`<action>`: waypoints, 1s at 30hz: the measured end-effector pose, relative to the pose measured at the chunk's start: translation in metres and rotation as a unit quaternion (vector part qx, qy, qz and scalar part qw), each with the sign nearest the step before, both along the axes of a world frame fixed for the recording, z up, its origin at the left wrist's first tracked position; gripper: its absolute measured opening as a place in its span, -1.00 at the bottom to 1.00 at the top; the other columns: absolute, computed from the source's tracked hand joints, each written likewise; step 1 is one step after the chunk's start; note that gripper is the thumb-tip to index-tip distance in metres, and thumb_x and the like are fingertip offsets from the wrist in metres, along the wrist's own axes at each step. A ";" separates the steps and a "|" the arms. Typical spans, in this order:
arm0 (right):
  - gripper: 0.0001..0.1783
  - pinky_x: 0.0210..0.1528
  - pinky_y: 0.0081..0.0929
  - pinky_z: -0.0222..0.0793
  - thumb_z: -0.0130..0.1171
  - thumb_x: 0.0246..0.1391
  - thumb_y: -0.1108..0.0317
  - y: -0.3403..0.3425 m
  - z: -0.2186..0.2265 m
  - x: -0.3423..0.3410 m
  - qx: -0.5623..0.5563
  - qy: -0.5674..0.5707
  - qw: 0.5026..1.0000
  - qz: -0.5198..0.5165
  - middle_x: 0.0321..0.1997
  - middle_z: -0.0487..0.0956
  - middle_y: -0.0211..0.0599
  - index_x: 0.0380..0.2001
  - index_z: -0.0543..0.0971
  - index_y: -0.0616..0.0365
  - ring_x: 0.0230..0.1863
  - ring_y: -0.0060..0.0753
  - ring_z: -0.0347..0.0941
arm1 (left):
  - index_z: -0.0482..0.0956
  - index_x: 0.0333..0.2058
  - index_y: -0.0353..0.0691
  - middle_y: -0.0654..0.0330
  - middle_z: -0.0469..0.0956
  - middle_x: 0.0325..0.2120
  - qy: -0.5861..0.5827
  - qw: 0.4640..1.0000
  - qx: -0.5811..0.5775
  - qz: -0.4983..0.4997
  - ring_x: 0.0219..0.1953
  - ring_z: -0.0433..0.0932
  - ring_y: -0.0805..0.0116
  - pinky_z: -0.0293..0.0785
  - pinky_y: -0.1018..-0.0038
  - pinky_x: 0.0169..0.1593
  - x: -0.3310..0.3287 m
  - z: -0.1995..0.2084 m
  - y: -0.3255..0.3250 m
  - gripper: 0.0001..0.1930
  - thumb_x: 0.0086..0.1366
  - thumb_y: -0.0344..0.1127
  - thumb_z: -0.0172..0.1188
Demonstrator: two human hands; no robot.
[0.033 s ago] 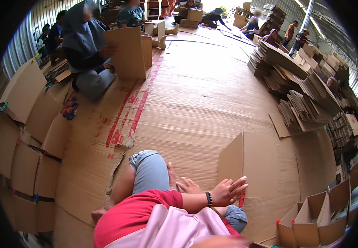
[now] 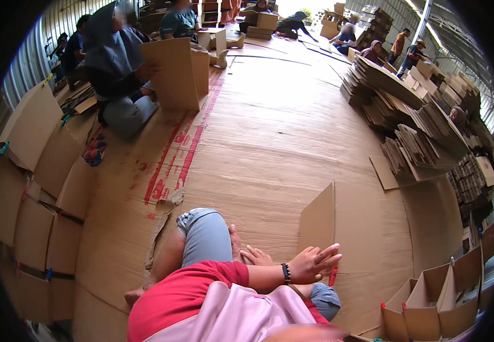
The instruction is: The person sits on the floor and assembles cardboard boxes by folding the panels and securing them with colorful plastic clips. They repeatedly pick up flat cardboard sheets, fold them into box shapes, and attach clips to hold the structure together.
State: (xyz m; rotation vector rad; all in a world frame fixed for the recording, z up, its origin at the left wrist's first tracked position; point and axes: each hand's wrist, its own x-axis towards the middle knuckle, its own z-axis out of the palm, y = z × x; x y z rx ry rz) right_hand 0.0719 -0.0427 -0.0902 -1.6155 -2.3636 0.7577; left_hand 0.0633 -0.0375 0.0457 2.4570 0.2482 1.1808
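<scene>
My left hand (image 2: 318,263), with a dark beaded bracelet at the wrist, reaches across to the right, its fingers stretched out. It is beside the near edge of a folded brown cardboard sheet (image 2: 358,228), whose left flap (image 2: 317,221) stands up. Just below the fingers a red clip (image 2: 333,276) sits at the cardboard's edge; whether the hand touches it I cannot tell. What looks like my right hand (image 2: 257,256) shows behind the left forearm, fingers spread, near my bare foot (image 2: 235,245). Its wrist and forearm are hidden.
Cardboard partitions with coloured clips stand at left (image 2: 34,231) and lower right (image 2: 426,290). Flat cardboard stacks (image 2: 386,111) rise on the right. A person (image 2: 121,74) sits at far left, holding a cardboard panel (image 2: 173,74). Others work farther back. Cardboard sheeting (image 2: 258,137) covers the floor.
</scene>
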 end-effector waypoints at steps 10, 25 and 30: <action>-0.58 0.14 -0.13 0.28 0.17 -0.01 0.03 -0.009 -0.007 0.018 -0.012 -0.073 0.997 -0.019 0.18 0.36 -0.36 -0.03 0.49 -0.29 0.23 -0.23 0.25 | 0.25 0.23 -0.03 -0.03 0.07 0.26 0.039 0.994 -0.044 -0.093 -0.08 0.47 0.04 0.45 0.24 -0.02 -0.012 -0.004 0.012 -0.23 0.01 -0.24 0.37; -0.72 -0.06 -0.26 0.39 0.18 0.05 0.12 -0.082 0.015 0.031 -0.016 0.172 0.952 -0.252 -0.23 0.58 -0.22 -0.27 0.60 0.06 -0.11 -0.20 0.51 | 0.19 0.24 -0.04 -0.10 0.06 0.26 -0.115 0.988 -0.042 -0.095 0.08 0.36 0.00 0.46 0.23 -0.01 -0.020 -0.008 0.037 -0.19 0.00 -0.20 0.37; -0.81 -0.25 -0.27 0.42 0.27 0.01 0.22 -0.166 0.089 0.056 0.198 0.141 0.936 -0.254 -0.40 0.59 -0.20 -0.41 0.63 0.10 -0.28 -0.10 0.53 | -0.02 0.29 -0.22 -0.12 -0.01 0.26 -0.192 0.954 -0.219 0.077 0.30 0.05 -0.08 0.08 0.13 0.28 0.004 -0.004 0.108 -0.10 0.08 -0.09 0.30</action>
